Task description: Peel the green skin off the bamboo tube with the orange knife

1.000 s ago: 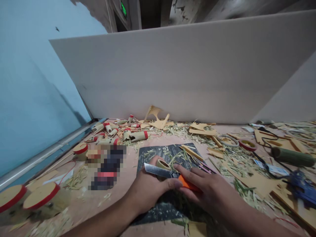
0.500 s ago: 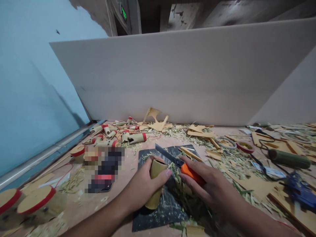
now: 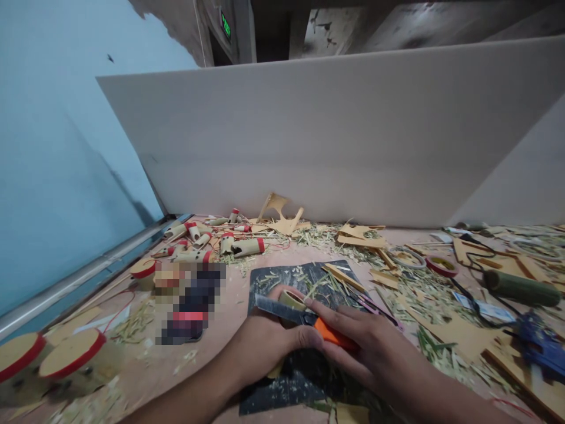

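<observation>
My left hand (image 3: 273,338) is closed around a short bamboo tube (image 3: 292,296), whose open top rim faces up while the fingers cover most of its body. In my right hand (image 3: 375,347) is a utility knife (image 3: 333,335) with an orange handle, gripped tightly. Its blade (image 3: 278,307) points left and lies across the near side of the tube's rim; whether it is cutting in cannot be told. The thumb of my left hand rests close to the knife's handle. Beneath both hands lies a dark, scuffed cutting mat (image 3: 295,388) strewn with green shavings.
Bamboo pieces with red bands (image 3: 249,246) lie at the back left. Larger red-rimmed tubes (image 3: 73,359) stand at the front left, near a pixelated patch. To the right are tape rolls (image 3: 441,266), a green bamboo length (image 3: 521,287), a blue tool (image 3: 541,344) and scissors (image 3: 379,309). A white panel (image 3: 309,141) rises behind.
The knife has moved left and down, and its blade now crosses the tube's rim. My hands have come together. Pink-handled scissors now show beyond my right hand.
</observation>
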Available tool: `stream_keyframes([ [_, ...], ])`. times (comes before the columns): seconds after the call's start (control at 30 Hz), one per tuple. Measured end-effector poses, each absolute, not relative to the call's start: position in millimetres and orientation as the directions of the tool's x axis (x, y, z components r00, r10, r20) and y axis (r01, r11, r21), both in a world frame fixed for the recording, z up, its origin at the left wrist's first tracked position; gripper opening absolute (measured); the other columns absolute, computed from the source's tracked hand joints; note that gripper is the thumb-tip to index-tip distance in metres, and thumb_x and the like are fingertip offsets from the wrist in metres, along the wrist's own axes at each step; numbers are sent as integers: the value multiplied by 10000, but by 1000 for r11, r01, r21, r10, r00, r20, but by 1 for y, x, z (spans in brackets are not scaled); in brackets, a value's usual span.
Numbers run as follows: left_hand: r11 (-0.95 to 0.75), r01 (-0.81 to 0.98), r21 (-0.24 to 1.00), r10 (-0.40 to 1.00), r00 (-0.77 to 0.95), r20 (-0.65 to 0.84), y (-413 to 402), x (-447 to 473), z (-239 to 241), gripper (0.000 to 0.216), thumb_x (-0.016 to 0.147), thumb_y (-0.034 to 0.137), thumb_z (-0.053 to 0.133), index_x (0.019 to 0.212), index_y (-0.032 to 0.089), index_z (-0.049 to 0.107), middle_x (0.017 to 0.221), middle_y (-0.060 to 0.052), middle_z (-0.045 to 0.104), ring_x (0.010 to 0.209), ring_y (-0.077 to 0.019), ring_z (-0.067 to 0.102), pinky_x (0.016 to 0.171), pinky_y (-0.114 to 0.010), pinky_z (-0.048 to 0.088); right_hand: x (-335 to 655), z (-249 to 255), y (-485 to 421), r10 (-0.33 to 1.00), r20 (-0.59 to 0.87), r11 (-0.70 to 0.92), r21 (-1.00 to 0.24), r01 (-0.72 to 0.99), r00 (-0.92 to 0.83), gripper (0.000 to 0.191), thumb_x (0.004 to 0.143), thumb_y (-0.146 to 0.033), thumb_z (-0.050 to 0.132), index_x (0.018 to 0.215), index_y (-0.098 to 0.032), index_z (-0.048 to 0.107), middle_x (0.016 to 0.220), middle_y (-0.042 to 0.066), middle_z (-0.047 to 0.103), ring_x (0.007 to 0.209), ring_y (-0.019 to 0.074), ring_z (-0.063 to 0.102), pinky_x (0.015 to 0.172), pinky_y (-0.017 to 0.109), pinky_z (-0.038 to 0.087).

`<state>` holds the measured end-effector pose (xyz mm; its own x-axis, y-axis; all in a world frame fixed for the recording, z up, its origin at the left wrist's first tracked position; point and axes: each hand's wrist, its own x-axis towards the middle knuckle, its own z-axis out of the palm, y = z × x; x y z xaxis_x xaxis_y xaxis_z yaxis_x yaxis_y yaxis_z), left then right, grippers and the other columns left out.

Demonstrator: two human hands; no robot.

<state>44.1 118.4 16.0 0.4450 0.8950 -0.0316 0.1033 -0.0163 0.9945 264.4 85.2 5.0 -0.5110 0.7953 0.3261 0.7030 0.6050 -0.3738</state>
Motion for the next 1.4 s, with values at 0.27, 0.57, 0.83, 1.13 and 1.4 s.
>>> stream_keyframes([
  [0.27, -28, 314, 949, 959, 278, -64, 119, 51, 8, 466, 862, 638, 696, 973, 190, 639, 843, -31, 711, 731, -208, 629, 705, -316, 483, 253, -17, 87, 825, 470, 463, -241, 853, -315, 479, 1030, -292, 499, 1489, -182, 581, 1007, 117, 792, 672, 232, 774, 570, 321, 618],
  [0.57, 18, 256, 966, 927, 358, -112, 119, 47, 6, 538, 839, 681, 701, 1029, 205, 538, 716, 52, 578, 566, -144, 542, 542, -266, 447, 268, 8, 90, 770, 560, 539, -315, 781, -305, 455, 1018, -313, 464, 1430, -155, 578, 1216, 169, 769, 1002, 265, 785, 803, 384, 658],
  [0.83, -33, 254, 967, 926, 371, -66, 118, 42, 4, 622, 787, 625, 805, 1163, 191, 567, 966, -61, 752, 864, -227, 670, 774, -329, 496, 262, -2, 84, 742, 511, 623, -289, 727, -433, 492, 976, -227, 475, 1456, -182, 575, 1109, 133, 775, 788, 233, 783, 662, 335, 643],
  [1.13, -85, 215, 973, 934, 356, 3, 115, 45, 5, 432, 918, 617, 656, 1002, 196, 606, 803, 15, 608, 762, -163, 557, 721, -283, 466, 265, -13, 90, 729, 454, 656, -251, 712, -512, 520, 1009, -199, 508, 1526, -255, 529, 947, 54, 700, 634, 167, 687, 556, 265, 555],
  [1.4, -42, 195, 980, 937, 347, -29, 117, 49, 2, 517, 907, 707, 602, 1003, 199, 584, 734, 46, 559, 619, -137, 564, 608, -265, 493, 267, -19, 90, 710, 490, 668, -244, 703, -505, 502, 1019, -197, 488, 1518, -237, 526, 962, 60, 691, 645, 170, 692, 556, 267, 545],
])
